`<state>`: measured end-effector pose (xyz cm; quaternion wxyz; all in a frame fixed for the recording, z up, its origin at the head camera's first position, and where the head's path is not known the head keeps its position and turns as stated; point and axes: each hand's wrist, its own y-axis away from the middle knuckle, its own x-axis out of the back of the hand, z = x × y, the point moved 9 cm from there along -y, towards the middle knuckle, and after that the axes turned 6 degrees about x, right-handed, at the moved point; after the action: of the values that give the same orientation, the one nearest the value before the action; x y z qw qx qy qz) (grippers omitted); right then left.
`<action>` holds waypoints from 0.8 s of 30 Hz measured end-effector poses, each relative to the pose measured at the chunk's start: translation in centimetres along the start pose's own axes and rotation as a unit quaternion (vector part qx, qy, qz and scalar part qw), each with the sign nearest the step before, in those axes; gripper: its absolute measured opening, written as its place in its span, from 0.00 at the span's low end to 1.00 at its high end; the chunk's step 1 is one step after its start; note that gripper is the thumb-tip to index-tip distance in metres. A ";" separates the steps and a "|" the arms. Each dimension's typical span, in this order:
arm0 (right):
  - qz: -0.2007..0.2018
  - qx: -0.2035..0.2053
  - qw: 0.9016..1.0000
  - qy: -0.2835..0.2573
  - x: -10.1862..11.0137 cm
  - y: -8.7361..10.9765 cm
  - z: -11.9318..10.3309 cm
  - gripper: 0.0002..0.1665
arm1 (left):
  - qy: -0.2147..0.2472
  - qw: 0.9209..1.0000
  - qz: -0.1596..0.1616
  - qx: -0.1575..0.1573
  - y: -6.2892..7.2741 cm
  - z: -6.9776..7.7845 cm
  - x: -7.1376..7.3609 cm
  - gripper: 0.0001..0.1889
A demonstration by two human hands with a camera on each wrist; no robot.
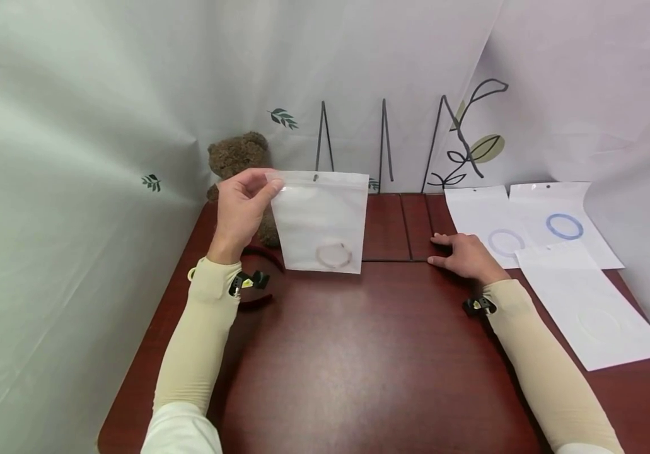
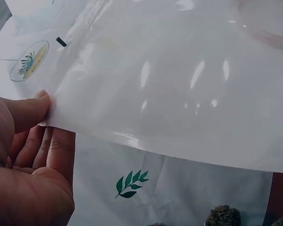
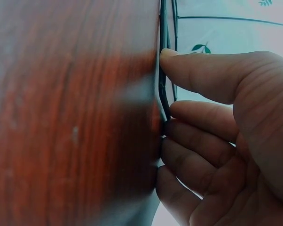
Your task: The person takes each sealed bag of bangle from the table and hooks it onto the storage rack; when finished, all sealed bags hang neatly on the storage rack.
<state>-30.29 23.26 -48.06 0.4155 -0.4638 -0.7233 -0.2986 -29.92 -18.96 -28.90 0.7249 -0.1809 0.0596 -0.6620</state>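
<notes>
Right now your left hand (image 1: pixel 239 208) pinches the upper left corner of a white pouch (image 1: pixel 313 217) between thumb and fingers, holding it upright at 11 o'clock from the middle of the desk (image 1: pixel 381 353), in front of the leftmost prong of a black wire stand (image 1: pixel 389 260); you cannot tell whether its hanging hole meets the wire. A reddish-brown bracelet (image 1: pixel 321 260) shows through at the pouch's 5 o'clock. Your right hand (image 1: pixel 468 257) is between 1 and 2 o'clock, fingers loosely extended, thumb and fingertips touching the stand's right side. Three more pouches lie past it: one at 1 o'clock with a pale lavender ring (image 1: pixel 492 234), one at 2 with a blue ring (image 1: pixel 548 228), and one near 3 with a whitish ring (image 1: pixel 581 325), overlapping the other two. A brown teddy bear (image 1: pixel 237 154) sits at the held pouch's 10 o'clock, partly behind your left hand
</notes>
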 end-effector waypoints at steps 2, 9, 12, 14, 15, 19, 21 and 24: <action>0.001 0.001 1.000 0.000 0.0 0.0 0.0 0.37 | -0.006 1.000 0.004 0.001 -0.2 -0.2 0.0 0.09; 0.001 0.000 1.000 -0.003 0.0 0.0 0.1 0.37 | 0.007 1.000 0.010 0.020 -1.3 -1.2 -0.1 0.08; -0.002 -0.003 1.000 -0.005 0.0 -0.1 0.2 0.37 | 0.020 0.999 0.009 0.023 -2.1 -1.5 -0.4 0.08; -0.004 -0.004 1.000 -0.005 0.0 -0.1 0.2 0.37 | 0.025 0.999 0.010 0.022 -2.6 -1.6 -0.6 0.08; -0.004 -0.003 1.000 -0.005 0.0 -0.1 0.3 0.37 | 0.026 0.999 0.011 0.022 -2.8 -1.7 -0.6 0.08; -0.004 0.001 1.000 -0.006 -0.1 -0.1 0.3 0.37 | 0.028 0.999 0.016 0.028 -3.7 -2.1 -0.9 0.08; -0.003 0.002 1.000 -0.006 -0.1 -0.1 0.3 0.37 | 0.027 0.999 0.018 0.030 -4.0 -2.4 -0.9 0.08; -0.003 0.001 1.000 -0.006 -0.1 -0.2 0.3 0.37 | 0.032 0.999 0.022 0.031 -4.6 -2.5 -1.1 0.09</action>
<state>-30.51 23.38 -48.28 0.4104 -0.4628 -0.7277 -0.2963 -35.14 -18.65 -29.82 0.7421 -0.1359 0.0659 -0.6531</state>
